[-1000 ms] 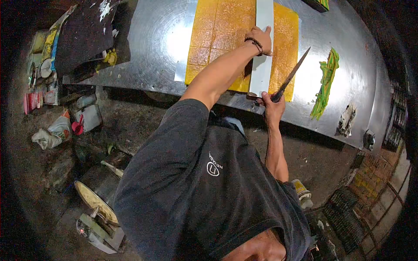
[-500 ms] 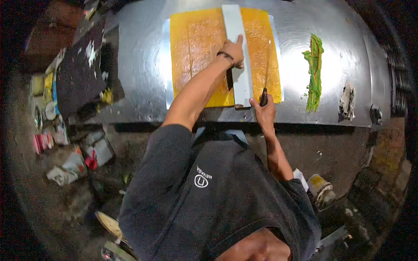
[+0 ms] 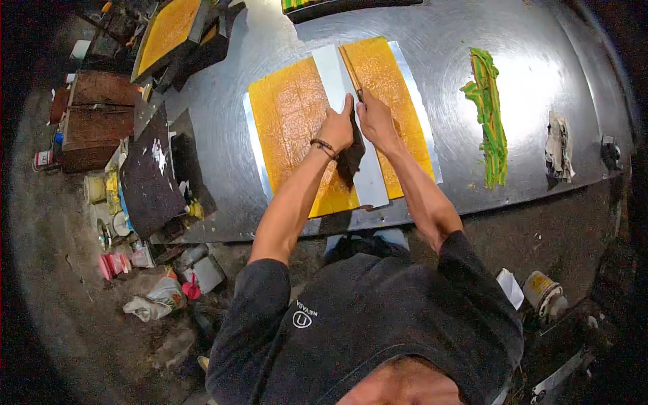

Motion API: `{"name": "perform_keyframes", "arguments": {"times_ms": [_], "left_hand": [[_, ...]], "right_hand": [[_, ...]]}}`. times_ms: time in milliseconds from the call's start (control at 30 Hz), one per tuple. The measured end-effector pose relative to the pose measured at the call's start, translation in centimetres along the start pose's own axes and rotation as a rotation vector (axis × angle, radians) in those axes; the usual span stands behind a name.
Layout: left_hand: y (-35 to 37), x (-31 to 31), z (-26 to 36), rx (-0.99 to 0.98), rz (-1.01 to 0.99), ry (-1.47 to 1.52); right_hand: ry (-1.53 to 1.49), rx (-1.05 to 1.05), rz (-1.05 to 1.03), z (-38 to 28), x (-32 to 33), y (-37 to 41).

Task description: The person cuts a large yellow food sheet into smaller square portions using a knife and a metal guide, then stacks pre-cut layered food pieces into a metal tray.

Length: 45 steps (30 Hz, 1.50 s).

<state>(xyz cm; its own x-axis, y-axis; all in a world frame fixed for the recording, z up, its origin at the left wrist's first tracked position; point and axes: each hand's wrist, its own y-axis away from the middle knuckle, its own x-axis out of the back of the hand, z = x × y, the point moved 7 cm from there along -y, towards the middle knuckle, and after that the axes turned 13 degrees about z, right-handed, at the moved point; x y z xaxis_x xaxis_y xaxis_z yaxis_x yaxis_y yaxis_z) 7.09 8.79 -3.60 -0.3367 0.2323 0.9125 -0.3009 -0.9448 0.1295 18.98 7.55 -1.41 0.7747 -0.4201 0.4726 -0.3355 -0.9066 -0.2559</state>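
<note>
A flat yellow-orange slab (image 3: 283,94), which looks like cake, lies on a pale sheet (image 3: 407,71) on the metal table. Cut lines divide its top into squares. Across it rests a long white straightedge (image 3: 370,177). My left hand (image 3: 337,128) presses on the straightedge near its middle, fingers bent over it and thumb pointing up along it. Close beside it, my right hand (image 3: 375,121) grips a long knife (image 3: 349,66) by its handle. The blade points away from me along the straightedge's right side, on the slab. Its cutting edge is hard to make out.
Green-and-yellow trimmings (image 3: 491,121) lie on the table (image 3: 445,202) at right, near a crumpled cloth (image 3: 559,147). Another yellow slab (image 3: 169,30) stands far left, and a green-striped block (image 3: 351,5) at the back. A dark board (image 3: 150,169) lies at the left edge.
My right hand has moved from the near end of the straightedge to its middle, taking the knife farther away from me. My left hand stays on the straightedge. The view has shifted and turned.
</note>
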Motion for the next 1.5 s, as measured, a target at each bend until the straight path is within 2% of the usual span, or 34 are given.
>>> {"name": "perform_keyframes", "arguments": {"times_ms": [133, 200, 233, 300, 500, 567, 700, 867, 1100, 1200, 1267, 1367, 1400, 1433, 1500], "left_hand": [[-0.5, -1.3, -1.2, 0.007, -0.013, -0.005], [-0.8, -1.2, -0.8, -0.13, 0.08, 0.033], [-0.7, -0.9, -0.5, -0.13, 0.076, 0.034], [-0.2, -0.8, -0.6, 0.008, -0.015, 0.003], [-0.1, -0.6, -0.5, -0.028, 0.007, 0.058], [0.1, -0.2, -0.1, 0.0, -0.018, 0.037], [0.3, 0.4, 0.2, 0.024, -0.069, 0.008], [0.4, -0.1, -0.2, 0.006, -0.039, 0.027], [0.1, -0.5, -0.4, -0.026, -0.04, 0.022], [0.2, -0.1, -0.2, -0.019, -0.035, 0.052], [0.2, 0.2, 0.1, -0.023, -0.028, 0.037], [0.1, -0.6, -0.5, -0.019, -0.039, 0.035], [-0.2, -1.1, -0.7, -0.029, -0.043, 0.044], [-0.1, -1.6, -1.0, -0.033, -0.047, 0.041], [-0.5, -1.8, -1.3, -0.065, 0.003, 0.087]], "right_hand": [[0.032, 0.019, -0.055, 1.0, -2.0, -1.7], [0.014, 0.047, -0.05, 0.8, -2.2, -2.0], [-0.011, 0.055, -0.036, 0.5, -2.1, -2.2], [-0.034, 0.057, -0.021, 0.0, -1.8, -2.4], [-0.032, 0.005, -0.009, -0.7, -1.3, -2.3], [-0.033, -0.049, -0.075, -1.4, -1.0, -2.6], [-0.022, 0.035, 0.013, -0.5, -1.3, -2.0], [0.021, -0.069, -0.062, -1.1, -1.4, -2.4], [0.031, -0.057, -0.049, -0.7, -1.2, -2.2], [0.028, -0.156, -0.085, -0.3, -1.2, -1.8], [-0.005, -0.054, 0.04, 0.4, -0.9, -0.5], [-0.015, -0.031, -0.005, -1.6, -0.1, -1.4], [0.023, -0.106, -0.1, -1.8, -0.3, -2.1], [0.022, -0.111, -0.096, -1.7, -0.1, -1.9], [0.043, 0.036, -0.064, -2.9, 0.3, -1.6]]}}
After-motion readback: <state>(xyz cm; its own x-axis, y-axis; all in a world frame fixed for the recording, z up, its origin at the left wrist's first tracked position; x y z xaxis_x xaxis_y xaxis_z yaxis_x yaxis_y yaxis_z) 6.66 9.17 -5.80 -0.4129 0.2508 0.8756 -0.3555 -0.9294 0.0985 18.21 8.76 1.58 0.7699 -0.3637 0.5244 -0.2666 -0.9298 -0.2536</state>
